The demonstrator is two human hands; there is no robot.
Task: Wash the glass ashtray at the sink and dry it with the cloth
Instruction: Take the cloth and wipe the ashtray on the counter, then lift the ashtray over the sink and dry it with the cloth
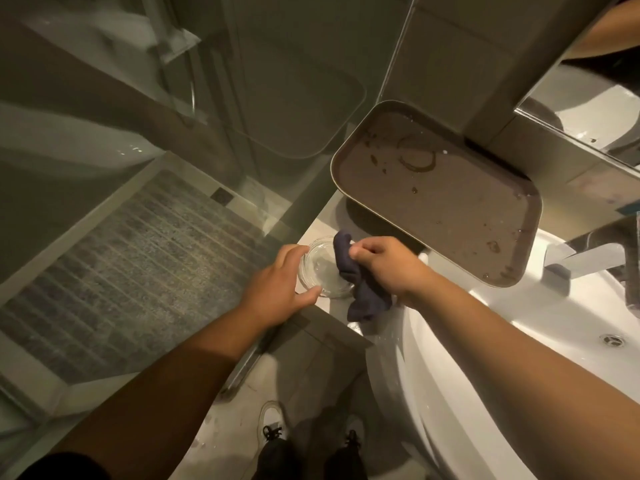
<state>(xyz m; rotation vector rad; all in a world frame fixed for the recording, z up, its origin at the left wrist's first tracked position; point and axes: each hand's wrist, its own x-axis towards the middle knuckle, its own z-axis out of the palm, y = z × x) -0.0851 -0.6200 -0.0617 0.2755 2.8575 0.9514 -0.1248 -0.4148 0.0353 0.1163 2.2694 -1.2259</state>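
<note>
Drying step, judged under way; washing likely done, going by droplets on the glass.

Glass ashtray [323, 268] sitting on the white counter ledge [341, 207] just left of the sink basin [540, 306], mouth facing up, base flat on the ledge. Round dish, so no long axis to speak of; nothing pointing any particular way. Rim notches not discernible.

Left hand [280, 289] spread open along the near-left rim, fingertips touching the glass up top, thumb [308, 295] touching at the near edge. Bracing rather than gripping, probably to stop the wet dish sliding or spinning under the wipe.

Right hand [384, 265] closed on the dark cloth [353, 282], bunching it in a fist, pressing part of it into the bowl from the right side. Loose tail of cloth trailing off the near rim onto the ledge. Bunching likely giving a firmer pad for the inside curve.

Both hands close together, on opposite sides of the dish, not touching each other.

Brown tray [440, 192] resting above and behind, wet rings and drops on it, overhanging the counter. Faucet [585, 258] off to the right, no water visibly running. Drain [612, 340] showing in the basin.

Risk judged: wet glass near the ledge's edge, floor below.
</note>
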